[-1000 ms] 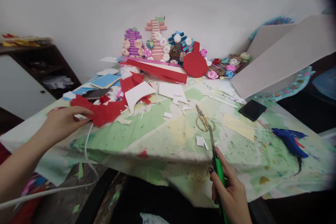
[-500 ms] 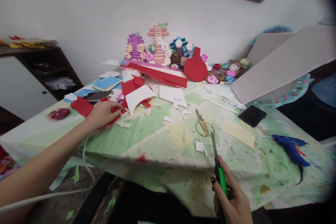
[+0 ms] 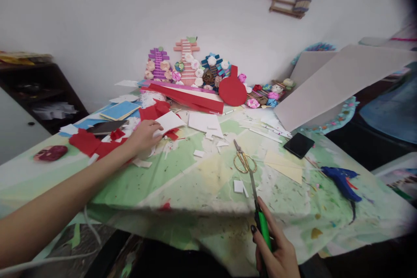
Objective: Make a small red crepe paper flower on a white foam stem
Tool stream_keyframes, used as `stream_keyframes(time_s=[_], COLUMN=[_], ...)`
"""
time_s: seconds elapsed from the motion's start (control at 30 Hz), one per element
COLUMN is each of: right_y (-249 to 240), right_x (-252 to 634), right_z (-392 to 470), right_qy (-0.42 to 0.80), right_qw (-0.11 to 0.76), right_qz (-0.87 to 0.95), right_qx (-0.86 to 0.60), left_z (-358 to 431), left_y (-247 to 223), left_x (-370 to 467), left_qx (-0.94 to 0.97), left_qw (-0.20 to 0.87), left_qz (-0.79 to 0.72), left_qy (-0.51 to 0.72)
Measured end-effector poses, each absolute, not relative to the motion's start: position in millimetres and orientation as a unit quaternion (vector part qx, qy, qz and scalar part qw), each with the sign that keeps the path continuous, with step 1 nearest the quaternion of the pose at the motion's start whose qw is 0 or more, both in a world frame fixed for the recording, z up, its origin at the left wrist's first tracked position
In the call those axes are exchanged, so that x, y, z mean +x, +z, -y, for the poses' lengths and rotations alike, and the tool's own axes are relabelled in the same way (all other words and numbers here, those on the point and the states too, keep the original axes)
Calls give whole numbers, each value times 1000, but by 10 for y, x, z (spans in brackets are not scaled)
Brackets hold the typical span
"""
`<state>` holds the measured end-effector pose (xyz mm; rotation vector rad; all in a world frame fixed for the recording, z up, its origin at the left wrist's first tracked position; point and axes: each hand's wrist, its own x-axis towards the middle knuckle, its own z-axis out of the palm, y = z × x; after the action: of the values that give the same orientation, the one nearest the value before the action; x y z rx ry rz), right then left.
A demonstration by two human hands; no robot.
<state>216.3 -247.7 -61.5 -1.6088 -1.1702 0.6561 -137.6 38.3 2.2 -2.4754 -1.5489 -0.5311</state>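
One cutter (image 3: 264, 228): its green handle is clamped in the right hand (image 3: 276, 252), over the cloth's (image 3: 202, 182) near side, blade bare; a careless swing could slit the fabric.
Square (image 3: 238, 186): small, white, just left of the blade with a thin strip beside it; a stray stroke would knock both.
Glue gun (image 3: 340, 181): on the right, well apart from either hand (hot or cold, there is no telling).
Scissors (image 3: 239, 149): their gold rings meet the blade tip in view (touching or not, I cannot tell); pushing forward could catch a ring.
Left hand (image 3: 145, 137): at the sheet's (image 3: 171, 120) left end; whether the fingers pinch it or merely rest, I cannot tell. A loose hold could let it slip.
Red paper (image 3: 85, 141): under and around the sheet; lifting carelessly could drag pieces along.
Red cutout (image 3: 233, 91): at the back, among the flowers (image 3: 198, 81).
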Motion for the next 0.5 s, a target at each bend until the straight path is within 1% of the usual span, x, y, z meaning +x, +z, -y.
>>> stream_keyframes(time_s=[0.2,0.3,0.5], right_y=[-599,-581,-644], right_x=[2153,2170,2315], right_z=[2474,2476,2448], right_qy=[262,246,216], right_qw=[504,508,486], right_qz=[480,485,532], right_qx=[-669,-667,-658], left_z=[-507,-633,-1001], left_y=[-16,17,105], left_x=[-1000,-871,-778], left_qx=[-890,-894,-878], left_qw=[63,75,112], left_qz=[411,416,463], left_qy=[-187,-149,-54])
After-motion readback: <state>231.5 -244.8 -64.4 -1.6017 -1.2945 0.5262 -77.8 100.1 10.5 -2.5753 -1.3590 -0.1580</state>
